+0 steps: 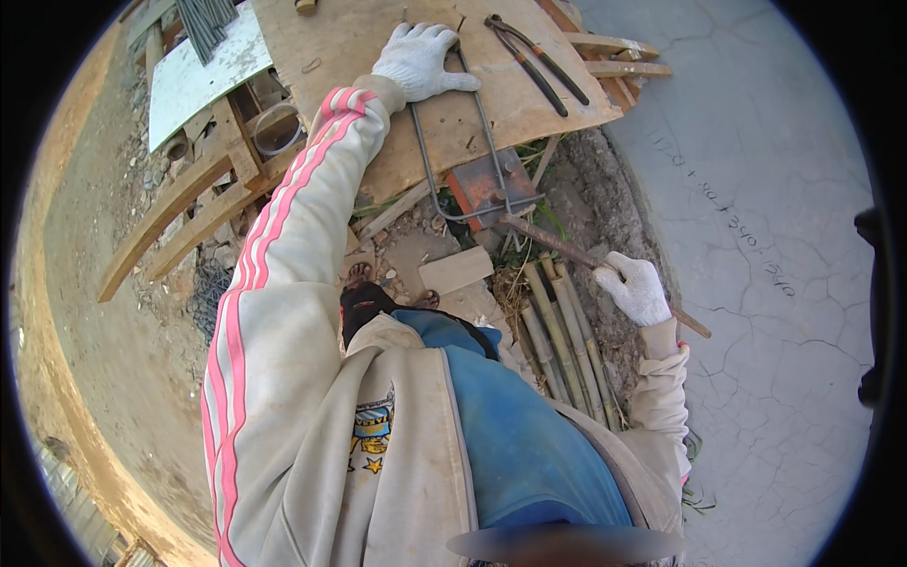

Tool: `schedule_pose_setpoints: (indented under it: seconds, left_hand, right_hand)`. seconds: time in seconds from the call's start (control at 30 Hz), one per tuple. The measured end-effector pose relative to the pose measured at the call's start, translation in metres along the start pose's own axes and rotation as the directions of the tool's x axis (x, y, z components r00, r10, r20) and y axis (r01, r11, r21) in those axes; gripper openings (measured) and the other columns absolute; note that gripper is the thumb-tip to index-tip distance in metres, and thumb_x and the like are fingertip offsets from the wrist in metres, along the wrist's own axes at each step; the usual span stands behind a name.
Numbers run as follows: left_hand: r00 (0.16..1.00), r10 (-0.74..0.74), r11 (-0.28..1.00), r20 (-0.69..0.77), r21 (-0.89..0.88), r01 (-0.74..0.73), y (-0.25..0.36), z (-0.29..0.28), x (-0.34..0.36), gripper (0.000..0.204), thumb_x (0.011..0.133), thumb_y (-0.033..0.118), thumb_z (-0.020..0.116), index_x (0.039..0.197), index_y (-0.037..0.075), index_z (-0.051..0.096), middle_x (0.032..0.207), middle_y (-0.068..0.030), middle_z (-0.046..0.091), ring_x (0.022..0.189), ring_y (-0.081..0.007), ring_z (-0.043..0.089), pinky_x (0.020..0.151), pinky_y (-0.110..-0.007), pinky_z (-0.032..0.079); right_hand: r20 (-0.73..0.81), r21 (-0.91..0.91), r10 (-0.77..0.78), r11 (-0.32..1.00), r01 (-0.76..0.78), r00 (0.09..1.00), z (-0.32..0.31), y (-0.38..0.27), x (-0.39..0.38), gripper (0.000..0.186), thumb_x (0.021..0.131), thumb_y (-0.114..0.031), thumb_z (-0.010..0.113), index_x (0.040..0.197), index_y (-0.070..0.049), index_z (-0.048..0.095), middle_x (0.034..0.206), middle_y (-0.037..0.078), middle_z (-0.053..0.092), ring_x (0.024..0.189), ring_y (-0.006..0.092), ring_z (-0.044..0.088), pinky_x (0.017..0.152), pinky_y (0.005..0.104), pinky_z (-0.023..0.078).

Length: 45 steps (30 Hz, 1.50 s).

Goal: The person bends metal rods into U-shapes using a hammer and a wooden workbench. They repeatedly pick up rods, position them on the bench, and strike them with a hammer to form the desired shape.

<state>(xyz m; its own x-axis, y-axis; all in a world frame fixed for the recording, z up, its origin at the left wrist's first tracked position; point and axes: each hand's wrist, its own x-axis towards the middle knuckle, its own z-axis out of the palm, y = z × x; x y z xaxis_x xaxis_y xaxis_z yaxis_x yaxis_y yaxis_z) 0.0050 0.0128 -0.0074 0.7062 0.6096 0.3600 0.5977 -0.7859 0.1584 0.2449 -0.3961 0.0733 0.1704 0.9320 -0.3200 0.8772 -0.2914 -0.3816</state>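
Bent grey steel rod frame (492, 144) and straight rusty brown metal bar (559, 248), close together at the table's (342, 42) near edge.
The thin rod is folded into a long, narrow loop with rounded corners; its two long sides run roughly parallel, its far part is partly covered, and its near end juts out past the table. There the short side crosses one long side, leaving a straight tip sticking out to the right. The bar, gripped nearer its lower end, slants from just beside that crossing down to the right, its lower tip free; whether its upper end touches the rod cannot be told.
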Motion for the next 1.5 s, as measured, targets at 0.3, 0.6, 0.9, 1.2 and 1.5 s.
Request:
schedule_pose_setpoints:
  seconds: [0.3, 0.6, 0.9, 1.2, 1.5]
  left_hand:
    - [1.0, 0.002, 1.0, -0.029, -0.006, -0.002, -0.001, 0.001, -0.001, 0.095, 0.079, 0.081, 0.067, 0.141, 0.009, 0.062, 0.143, -0.0114, 0.063, 0.138, -0.0296, 0.053, 0.119, -0.045, 0.034]
    - [0.999, 0.012, 1.0, -0.037, 0.007, -0.012, -0.003, 0.004, 0.002, 0.097, 0.077, 0.084, 0.067, 0.138, 0.008, 0.064, 0.144, -0.0131, 0.061, 0.139, -0.0308, 0.052, 0.118, -0.044, 0.036]
    - [0.998, 0.052, 0.998, -0.039, 0.019, -0.051, -0.008, 0.01, 0.007, 0.098, 0.077, 0.085, 0.066, 0.136, 0.006, 0.065, 0.147, -0.0153, 0.059, 0.141, -0.0333, 0.049, 0.118, -0.044, 0.035]
    - [0.994, 0.092, 0.994, -0.052, 0.062, -0.089, -0.011, 0.017, 0.007, 0.1, 0.081, 0.086, 0.06, 0.138, 0.005, 0.063, 0.146, -0.0154, 0.06, 0.141, -0.035, 0.048, 0.118, -0.049, 0.033]
    - [0.996, 0.084, 0.996, -0.037, -0.002, -0.084, -0.007, 0.014, 0.007, 0.1, 0.079, 0.088, 0.06, 0.137, 0.006, 0.065, 0.141, -0.0183, 0.062, 0.136, -0.0371, 0.049, 0.115, -0.054, 0.031]
  right_hand:
    - [-0.039, 0.043, 0.033, 0.999, -0.032, 0.999, 0.014, 0.001, -0.006, 0.035, 0.095, -0.04, 0.071, 0.093, -0.005, 0.067, 0.075, 0.022, 0.06, 0.075, 0.0468, 0.062, 0.064, 0.0469, 0.048]
    - [-0.169, -0.013, 0.074, 0.997, -0.077, 0.983, 0.026, -0.006, -0.016, 0.036, 0.093, -0.043, 0.073, 0.092, -0.008, 0.068, 0.074, 0.019, 0.062, 0.074, 0.0433, 0.065, 0.064, 0.0449, 0.049]
    - [-0.267, -0.007, 0.163, 0.985, -0.171, 0.95, 0.038, -0.025, -0.031, 0.038, 0.094, -0.047, 0.07, 0.093, -0.009, 0.07, 0.076, 0.019, 0.065, 0.077, 0.0417, 0.066, 0.067, 0.0453, 0.05]
    - [-0.401, 0.187, 0.449, 0.894, -0.408, 0.799, 0.119, -0.088, -0.065, 0.041, 0.098, -0.048, 0.067, 0.099, -0.008, 0.071, 0.078, 0.022, 0.064, 0.077, 0.0435, 0.065, 0.067, 0.0461, 0.048]
    - [-0.522, 0.356, 0.638, 0.766, -0.535, 0.567, 0.174, -0.167, -0.067, 0.05, 0.101, -0.052, 0.062, 0.096, -0.003, 0.067, 0.085, 0.026, 0.06, 0.083, 0.0474, 0.057, 0.071, 0.0452, 0.046]
